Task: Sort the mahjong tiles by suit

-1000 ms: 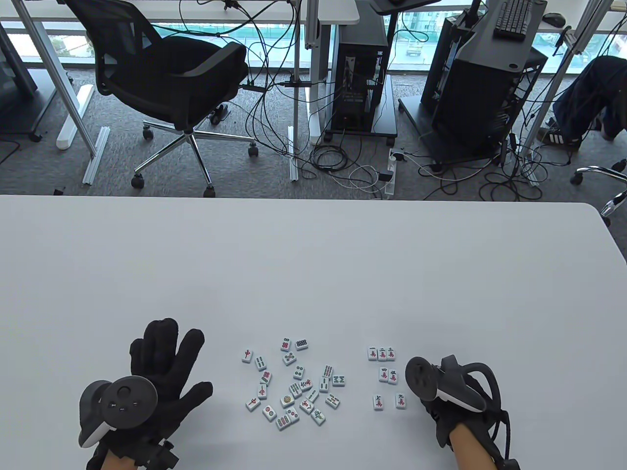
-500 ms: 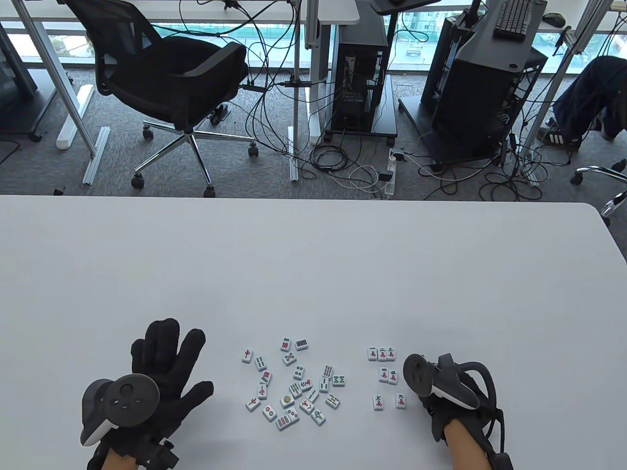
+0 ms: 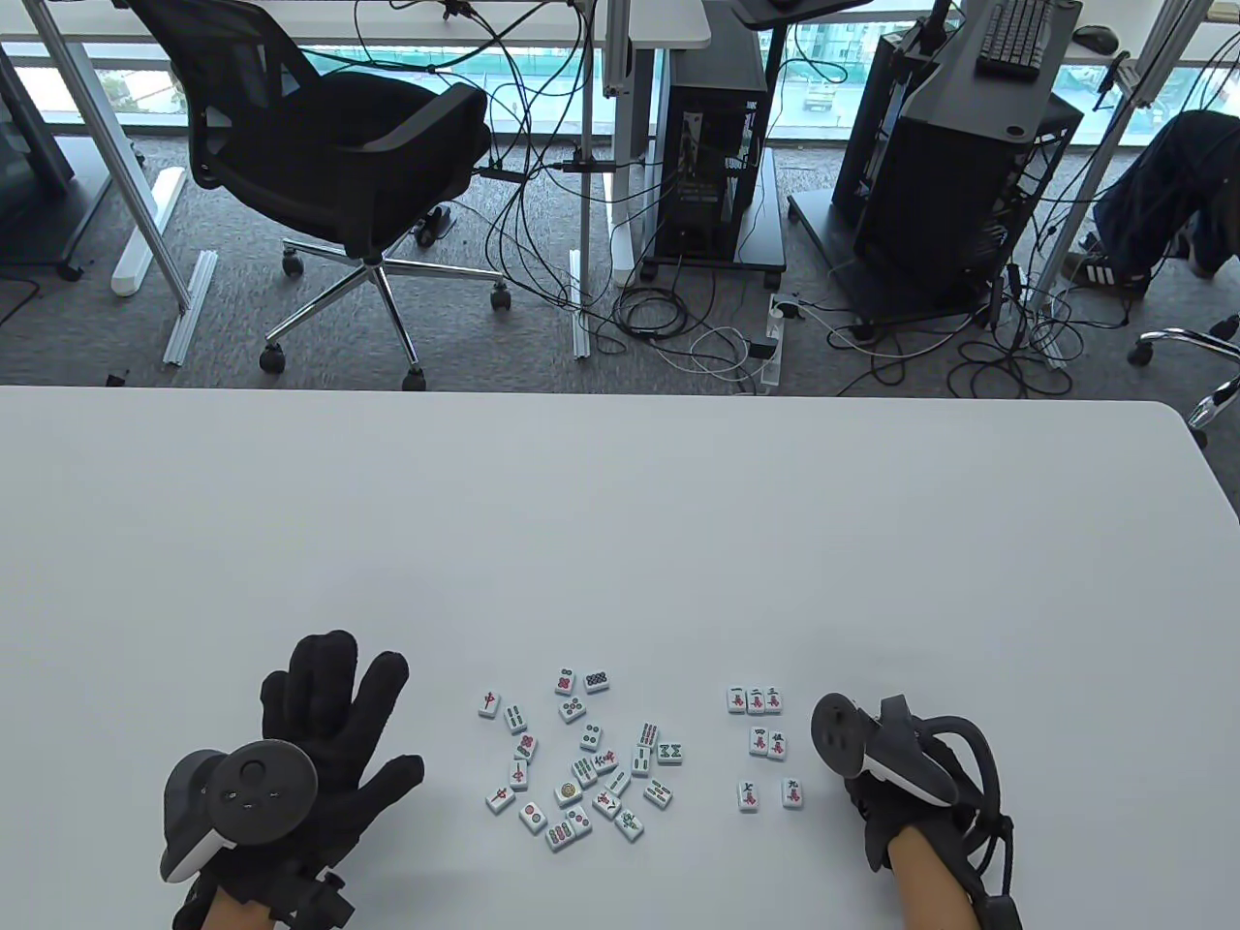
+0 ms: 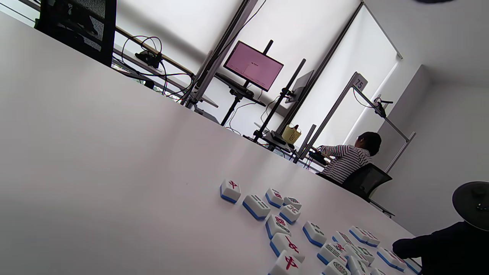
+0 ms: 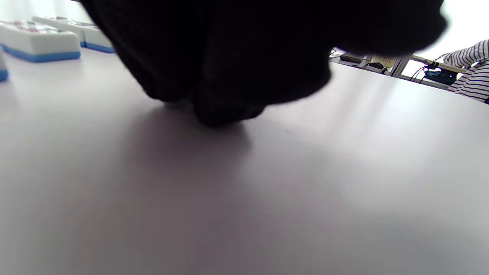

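Observation:
A loose pile of white mahjong tiles (image 3: 581,765) with blue backs lies face up on the white table (image 3: 620,542), mixing dots, bamboo and red characters. It also shows in the left wrist view (image 4: 290,229). A sorted group of character tiles (image 3: 762,744) lies to its right in short rows. My left hand (image 3: 320,727) rests flat on the table left of the pile, fingers spread, holding nothing. My right hand (image 3: 872,785) rests on the table just right of the sorted group, its fingers hidden under the tracker; the right wrist view (image 5: 229,76) shows dark glove touching the table.
The table's near edge is just below both hands. Past the far edge are an office chair (image 3: 329,155), computer towers (image 3: 712,165) and floor cables.
My right hand has shifted slightly right and away from the sorted tiles. My left hand and the tiles have not moved.

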`<state>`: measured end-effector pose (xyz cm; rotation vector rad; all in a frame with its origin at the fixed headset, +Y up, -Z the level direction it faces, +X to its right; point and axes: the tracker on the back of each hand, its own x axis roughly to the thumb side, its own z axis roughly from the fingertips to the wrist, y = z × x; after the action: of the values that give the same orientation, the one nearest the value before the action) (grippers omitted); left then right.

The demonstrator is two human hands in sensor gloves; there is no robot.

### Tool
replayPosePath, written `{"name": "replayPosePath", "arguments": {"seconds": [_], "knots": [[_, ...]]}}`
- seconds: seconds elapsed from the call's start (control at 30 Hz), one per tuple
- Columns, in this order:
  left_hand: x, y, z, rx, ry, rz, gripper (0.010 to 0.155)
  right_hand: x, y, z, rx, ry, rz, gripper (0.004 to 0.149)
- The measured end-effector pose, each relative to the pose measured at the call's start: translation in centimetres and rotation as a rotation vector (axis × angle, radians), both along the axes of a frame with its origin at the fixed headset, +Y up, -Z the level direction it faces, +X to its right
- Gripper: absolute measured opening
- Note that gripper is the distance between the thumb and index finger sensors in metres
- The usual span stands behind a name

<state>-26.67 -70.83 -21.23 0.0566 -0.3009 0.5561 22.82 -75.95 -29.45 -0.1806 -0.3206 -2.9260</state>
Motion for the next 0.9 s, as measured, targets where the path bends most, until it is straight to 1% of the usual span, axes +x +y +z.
{"name": "replayPosePath", "arguments": {"seconds": [0.1,0.13,0.23,0.3,0.37,0.4,0.43,0.57,0.63,0.77,0.9], "knots": [[0.0,0.0,0.0,0.002,-0.002,0.002,0.082,-0.7,1.3,0.0,0.013,-0.010,0.025,0.062],[0.0,0.0,0.0,0.002,-0.003,0.002,0.082,-1.4,2.0,0.0,0.038,0.003,0.016,0.062],[0.0,0.0,0.0,0.005,-0.005,0.002,0.082,-3.9,3.3,0.1,0.096,0.052,-0.072,0.060],[0.0,0.0,0.0,0.005,-0.006,0.002,0.082,-6.1,3.7,0.2,0.102,0.094,-0.144,0.058],[0.0,0.0,0.1,0.005,-0.006,0.001,0.082,-9.1,3.6,0.4,0.081,0.161,-0.195,0.057],[0.0,0.0,0.1,0.005,-0.007,0.001,0.082,-10.1,3.5,0.4,0.073,0.180,-0.202,0.056],[0.0,0.0,0.1,0.004,-0.007,0.002,0.082,-11.8,3.4,0.5,0.064,0.212,-0.208,0.056],[0.0,0.0,0.1,0.008,-0.009,0.008,0.082,-16.9,2.6,0.6,0.053,0.296,-0.181,0.058],[0.0,0.0,0.1,0.010,-0.010,0.011,0.082,-18.8,2.1,0.5,0.049,0.324,-0.127,0.060],[-0.1,0.0,0.1,0.012,-0.010,0.018,0.082,-21.3,1.4,0.2,0.074,0.409,-0.008,0.063],[-0.2,0.1,0.1,0.016,-0.005,0.029,0.082,-21.8,0.9,-0.2,0.029,0.385,0.038,0.063]]}}
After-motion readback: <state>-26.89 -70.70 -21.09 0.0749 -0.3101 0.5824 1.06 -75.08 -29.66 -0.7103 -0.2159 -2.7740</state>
